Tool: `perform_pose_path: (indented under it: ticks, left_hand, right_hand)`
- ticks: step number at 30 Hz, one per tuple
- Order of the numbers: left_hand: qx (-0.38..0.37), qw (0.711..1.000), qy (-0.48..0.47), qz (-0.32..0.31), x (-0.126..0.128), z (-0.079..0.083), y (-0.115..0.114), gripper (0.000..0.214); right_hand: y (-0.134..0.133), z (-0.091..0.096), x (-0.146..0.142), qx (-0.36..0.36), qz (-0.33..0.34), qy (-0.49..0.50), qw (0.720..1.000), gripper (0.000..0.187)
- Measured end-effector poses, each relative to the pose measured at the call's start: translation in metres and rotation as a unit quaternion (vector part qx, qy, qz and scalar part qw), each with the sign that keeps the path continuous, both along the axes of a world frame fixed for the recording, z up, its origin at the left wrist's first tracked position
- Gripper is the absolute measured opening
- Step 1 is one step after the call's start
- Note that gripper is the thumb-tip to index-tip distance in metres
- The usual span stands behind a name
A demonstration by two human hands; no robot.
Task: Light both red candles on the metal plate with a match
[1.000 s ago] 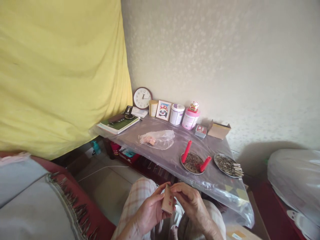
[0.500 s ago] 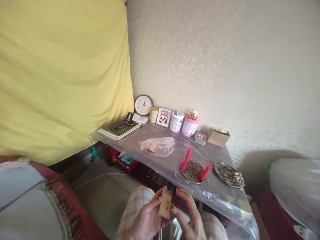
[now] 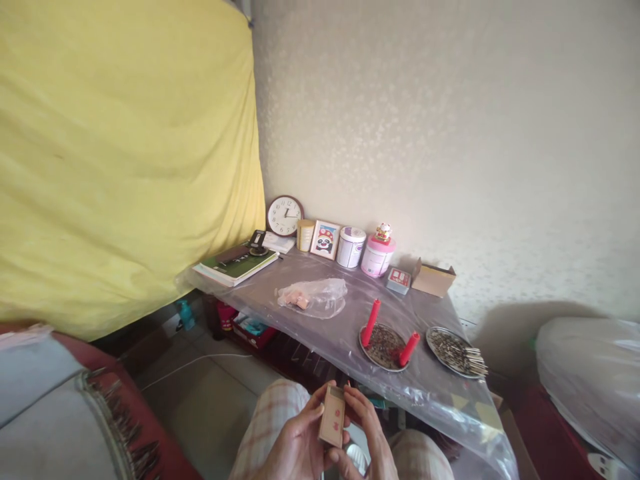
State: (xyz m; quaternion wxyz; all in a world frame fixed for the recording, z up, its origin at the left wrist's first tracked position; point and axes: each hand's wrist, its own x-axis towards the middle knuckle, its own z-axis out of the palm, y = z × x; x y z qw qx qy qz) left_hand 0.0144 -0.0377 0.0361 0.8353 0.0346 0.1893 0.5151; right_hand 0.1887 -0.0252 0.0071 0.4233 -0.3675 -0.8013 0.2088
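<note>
My left hand (image 3: 295, 437) grips a small tan matchbox (image 3: 332, 419) with red printing, held tilted above my lap. Its thumb lies along the box's left edge. My right hand (image 3: 367, 427) closes in on the other side, fingers curled against the right edge and thumb near the lower end. A tiny reddish tip shows by the right fingertips; I cannot make out what it is. Beyond the hands, two red candles (image 3: 371, 323) stand in a metal dish (image 3: 385, 367) full of dark bits. Beside it, a second dish (image 3: 453, 370) holds many matchsticks (image 3: 476, 362).
A plastic-covered table (image 3: 310, 333) stands ahead, its near edge just past my knees. On it are a clear plastic bag (image 3: 327, 298), books (image 3: 235, 267), a clock (image 3: 285, 215), a framed panda picture (image 3: 325, 240), tins (image 3: 351, 247) and an open cardboard box (image 3: 433, 278).
My right hand has moved left from beside the matchbox, and its fingers have closed against the box's right edge. The left hand keeps its hold. The view has shifted slightly.
</note>
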Motion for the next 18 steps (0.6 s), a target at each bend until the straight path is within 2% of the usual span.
perform_pose_path:
  ticks: [7, 13, 18]
  left_hand:
    - [0.027, 0.999, -0.023, -0.021, -0.002, -0.003, -0.002, 0.029]
    - [0.011, 0.999, -0.05, -0.013, -0.004, -0.01, -0.005, 0.018]
    - [-0.009, 0.997, -0.072, -0.001, -0.007, -0.007, -0.007, 0.027]
  right_hand:
    - [-0.006, -0.011, -0.008, -0.006, -0.044, 0.058, 0.997, 0.064]
    - [-0.006, -0.015, -0.012, 0.002, -0.033, 0.058, 0.998, 0.065]
    - [-0.007, -0.015, -0.016, 0.012, -0.037, 0.062, 0.997, 0.065]
